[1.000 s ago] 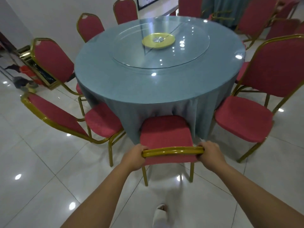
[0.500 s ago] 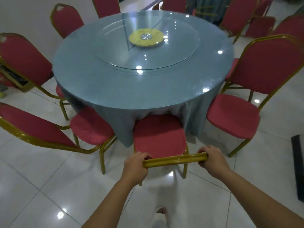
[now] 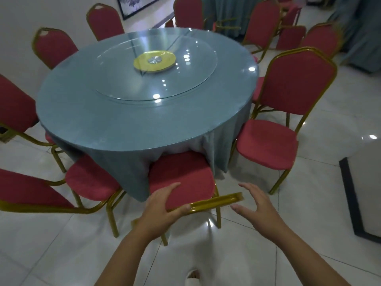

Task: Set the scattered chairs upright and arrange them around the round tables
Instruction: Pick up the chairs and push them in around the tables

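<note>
Both hands have let go of the chair (image 3: 181, 176), left hand (image 3: 162, 205) loosely touching it, right hand (image 3: 255, 205) spread clear; this table (image 3: 144, 112) looks ringed, other chairs (image 3: 292, 36) remain.

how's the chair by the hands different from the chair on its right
The near chair is viewed from behind its backrest, its seat tucked into the tablecloth; the right chair faces sideways and sits clear of it. The near chair has the left hand on its top rail, with the right hand open beside it; the right chair is untouched. Both are upright, with red cushions and gold frames.
</note>
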Tool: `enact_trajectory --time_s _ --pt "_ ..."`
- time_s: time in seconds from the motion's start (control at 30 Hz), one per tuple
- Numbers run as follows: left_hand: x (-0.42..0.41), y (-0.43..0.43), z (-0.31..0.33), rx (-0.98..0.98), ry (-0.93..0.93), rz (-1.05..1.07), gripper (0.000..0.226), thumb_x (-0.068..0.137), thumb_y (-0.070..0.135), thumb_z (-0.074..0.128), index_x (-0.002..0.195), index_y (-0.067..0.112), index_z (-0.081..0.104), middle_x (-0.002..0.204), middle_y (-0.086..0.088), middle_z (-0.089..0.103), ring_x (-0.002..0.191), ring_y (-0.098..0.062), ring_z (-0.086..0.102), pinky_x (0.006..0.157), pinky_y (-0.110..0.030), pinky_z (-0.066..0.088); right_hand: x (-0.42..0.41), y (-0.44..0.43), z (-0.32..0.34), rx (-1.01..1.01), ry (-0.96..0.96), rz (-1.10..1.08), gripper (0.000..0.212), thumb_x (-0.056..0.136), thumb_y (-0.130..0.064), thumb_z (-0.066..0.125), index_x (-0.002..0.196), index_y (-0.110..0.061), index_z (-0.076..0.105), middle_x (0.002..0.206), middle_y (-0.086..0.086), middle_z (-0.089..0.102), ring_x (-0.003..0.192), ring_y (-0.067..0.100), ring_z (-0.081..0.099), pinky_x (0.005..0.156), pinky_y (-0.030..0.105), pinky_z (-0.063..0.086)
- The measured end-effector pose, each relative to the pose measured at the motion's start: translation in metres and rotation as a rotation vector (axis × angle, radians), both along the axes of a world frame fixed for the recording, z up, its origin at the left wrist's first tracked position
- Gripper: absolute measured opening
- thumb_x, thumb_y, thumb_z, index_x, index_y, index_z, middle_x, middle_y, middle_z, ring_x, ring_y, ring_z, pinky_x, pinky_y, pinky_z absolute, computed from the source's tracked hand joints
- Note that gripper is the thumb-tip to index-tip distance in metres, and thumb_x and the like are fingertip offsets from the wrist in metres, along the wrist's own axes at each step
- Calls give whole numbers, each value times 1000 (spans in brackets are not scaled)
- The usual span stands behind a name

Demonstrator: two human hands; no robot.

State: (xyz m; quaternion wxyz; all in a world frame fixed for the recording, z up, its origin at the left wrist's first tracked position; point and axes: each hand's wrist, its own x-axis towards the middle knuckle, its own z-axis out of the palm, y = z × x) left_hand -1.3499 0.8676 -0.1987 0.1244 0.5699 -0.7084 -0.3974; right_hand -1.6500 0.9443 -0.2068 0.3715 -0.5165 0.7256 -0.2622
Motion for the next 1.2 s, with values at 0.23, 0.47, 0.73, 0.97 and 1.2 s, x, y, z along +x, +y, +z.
enact_trajectory --time_s 0.23,0.47,0.73,0.97,1.2 --pt "-187 10 17 45 251 2 43 86 32 71 123 47 57 128 20 55 114 7 51 86 -13 47 -125 57 26 -56 -238 -332 39 90 -35 69 126 -33 56 134 -8 54 126 12 47 103 34 38" --pt "-382 64 7 259 322 -28 39 86 22 72 119 40 62 118 15 62 116 -2 54 104 -35 46 -286 95 52 -178 -322 -439 30 90 -26 69 120 -28 63 115 -11 66 111 2 58 96 31 45" --pt "-505 48 10 292 222 3 33 88 18 71 115 35 64 116 9 64 115 -12 58 103 -42 48 -435 104 47 -188 -338 -497 26 88 -32 71 111 -41 63 109 -16 67 104 -7 59 90 25 46" --pt "-642 -41 0 233 272 -16 31 90 12 67 108 37 63 114 6 65 100 -9 63 75 -22 49 -562 63 27 -222 -291 -586 24 86 -30 73 104 -44 66 103 -26 67 100 -4 63 90 30 51" --pt "-807 -135 5 278 384 -33 39 89 11 69 123 25 58 114 8 60 98 2 55 63 -10 45 -689 -24 48 -164 -256 -559 25 87 -22 74 107 -36 67 105 -13 70 97 -2 64 95 34 51"
